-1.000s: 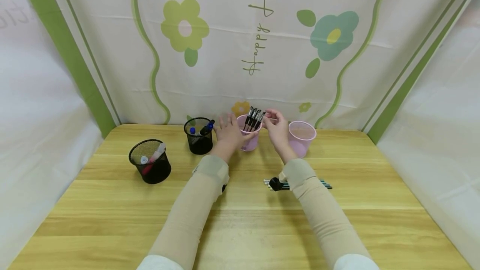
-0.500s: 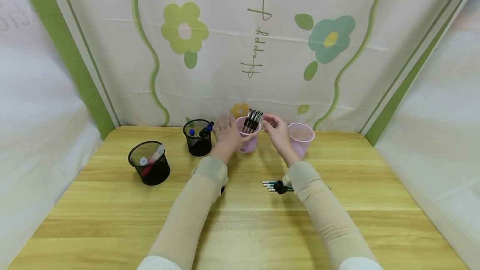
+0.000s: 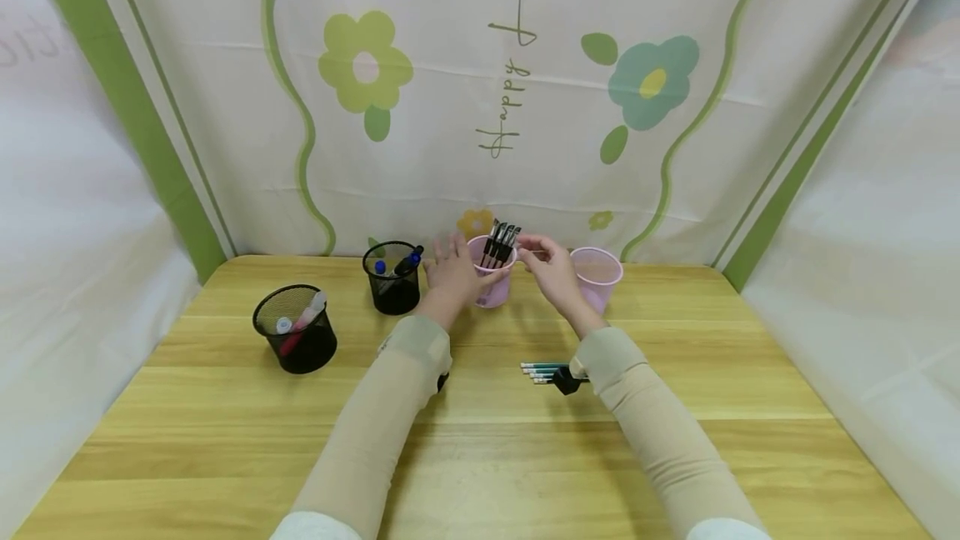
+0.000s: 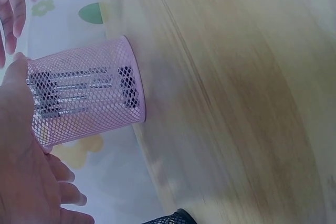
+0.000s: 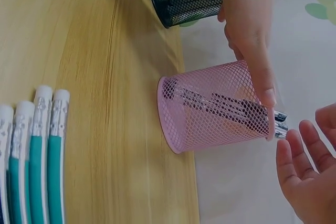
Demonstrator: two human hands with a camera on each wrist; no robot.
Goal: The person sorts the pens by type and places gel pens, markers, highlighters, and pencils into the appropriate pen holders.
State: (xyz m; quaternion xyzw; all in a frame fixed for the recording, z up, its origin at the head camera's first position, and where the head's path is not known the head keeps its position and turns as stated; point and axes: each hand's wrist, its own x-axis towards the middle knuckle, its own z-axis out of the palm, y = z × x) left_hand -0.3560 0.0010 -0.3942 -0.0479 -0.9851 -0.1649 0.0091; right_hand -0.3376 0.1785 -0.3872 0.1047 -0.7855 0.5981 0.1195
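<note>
A pink mesh pen cup (image 3: pixel 493 294) stands upright at the back of the table with several black-gripped pens (image 3: pixel 501 245) leaning in it. My left hand (image 3: pixel 452 280) is at its left side, thumb laid along the rim and the other fingers spread. In the left wrist view, the pens show through the mesh of the cup (image 4: pixel 86 129). Beside the right of the rim is my right hand (image 3: pixel 553 269), its fingers loosely bent and close to the pen tops. No object shows in that hand (image 5: pixel 310 182) in the right wrist view.
A second pink mesh cup (image 3: pixel 602 294) stands to the right. Two black mesh cups stand left, one (image 3: pixel 396 300) with blue and black pens, the other (image 3: pixel 311 350) with white-topped and pink ones. Several teal pencils (image 3: pixel 542 371) lie under the right forearm. A printed curtain (image 3: pixel 435 148) hangs behind.
My right hand has drawn slightly down and back from the pen tops, its wrist shifting right. The left hand stays at the cup. The whole head view has shifted a little.
</note>
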